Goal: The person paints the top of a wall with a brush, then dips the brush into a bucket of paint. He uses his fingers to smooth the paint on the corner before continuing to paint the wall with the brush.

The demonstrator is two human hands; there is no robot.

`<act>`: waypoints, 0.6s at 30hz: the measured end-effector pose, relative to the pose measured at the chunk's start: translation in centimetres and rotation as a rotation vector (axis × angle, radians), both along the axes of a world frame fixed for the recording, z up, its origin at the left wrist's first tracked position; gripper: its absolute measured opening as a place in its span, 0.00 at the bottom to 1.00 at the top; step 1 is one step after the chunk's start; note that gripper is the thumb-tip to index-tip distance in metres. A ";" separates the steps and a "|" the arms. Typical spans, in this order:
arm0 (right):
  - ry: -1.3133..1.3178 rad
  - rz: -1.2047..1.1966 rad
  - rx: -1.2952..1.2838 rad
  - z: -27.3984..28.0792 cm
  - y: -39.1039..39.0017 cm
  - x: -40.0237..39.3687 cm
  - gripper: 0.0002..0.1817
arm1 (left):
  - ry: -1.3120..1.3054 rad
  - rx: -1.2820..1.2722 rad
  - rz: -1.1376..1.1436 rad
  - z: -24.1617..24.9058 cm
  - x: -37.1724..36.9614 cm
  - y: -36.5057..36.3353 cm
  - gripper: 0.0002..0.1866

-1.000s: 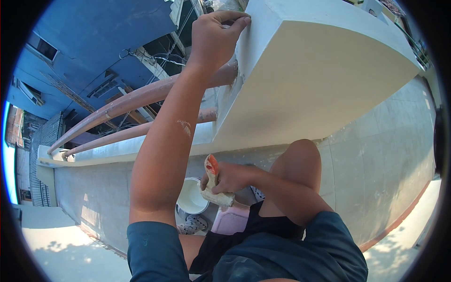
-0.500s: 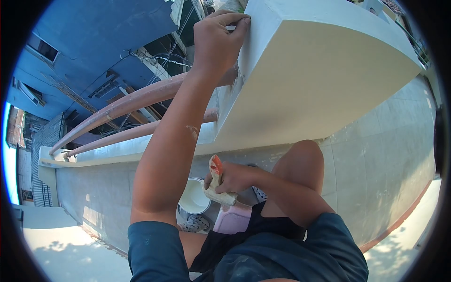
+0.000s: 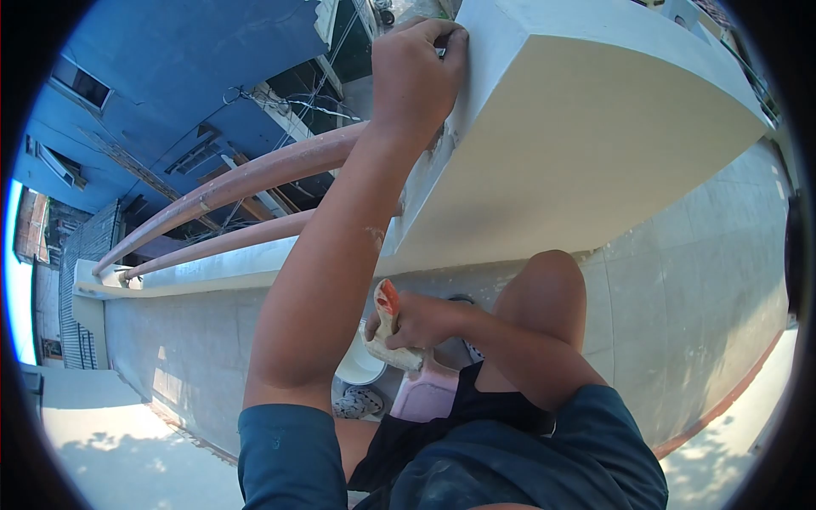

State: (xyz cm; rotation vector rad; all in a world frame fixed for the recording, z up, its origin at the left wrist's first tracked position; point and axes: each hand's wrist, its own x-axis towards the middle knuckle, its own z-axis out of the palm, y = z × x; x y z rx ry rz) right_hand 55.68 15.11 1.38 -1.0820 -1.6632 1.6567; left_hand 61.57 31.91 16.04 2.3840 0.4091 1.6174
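My left hand (image 3: 422, 68) reaches up to the left face of the cream-white wall (image 3: 603, 136), its thumb and fingers pinched together at the surface; what is between them, if anything, is too small to make out. Low in front of my body, my right hand (image 3: 421, 319) is closed around a paintbrush (image 3: 388, 313) with a worn, orange-tipped handle pointing up. The brush's thick, paint-coated lower part hangs over the edge of a pink stool (image 3: 425, 393). Beside it stands a white bucket (image 3: 361, 365) with pale contents, partly hidden by my left arm and the brush.
Two pinkish pipe rails (image 3: 255, 177) run left from the wall above a low white ledge (image 3: 204, 277). Beyond them are a blue building (image 3: 170, 76) and tangled wires (image 3: 297, 104). Grey tiled floor (image 3: 654, 272) lies around my bent knee (image 3: 544, 293) and patterned shoe (image 3: 359, 402).
My left hand and forearm have shifted a little right in view, along with the wall and rails. My left arm now covers more of the bucket. The right hand keeps its hold on the brush.
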 end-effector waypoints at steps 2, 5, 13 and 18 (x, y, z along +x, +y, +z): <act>-0.007 0.003 -0.001 0.1 0.0 -0.2 0.16 | -0.006 0.011 0.005 -0.1 0.0 0.0 0.09; -0.025 0.019 -0.002 -0.1 0.1 -0.6 0.16 | 0.006 -0.014 0.023 0.0 0.0 -0.2 0.09; -0.029 0.020 -0.067 2.0 -0.2 -0.3 0.16 | 0.026 -0.144 0.101 0.2 0.5 -0.5 0.09; -0.031 0.036 0.010 0.3 -0.1 -0.6 0.16 | 0.085 -0.388 0.071 1.0 0.8 0.6 0.12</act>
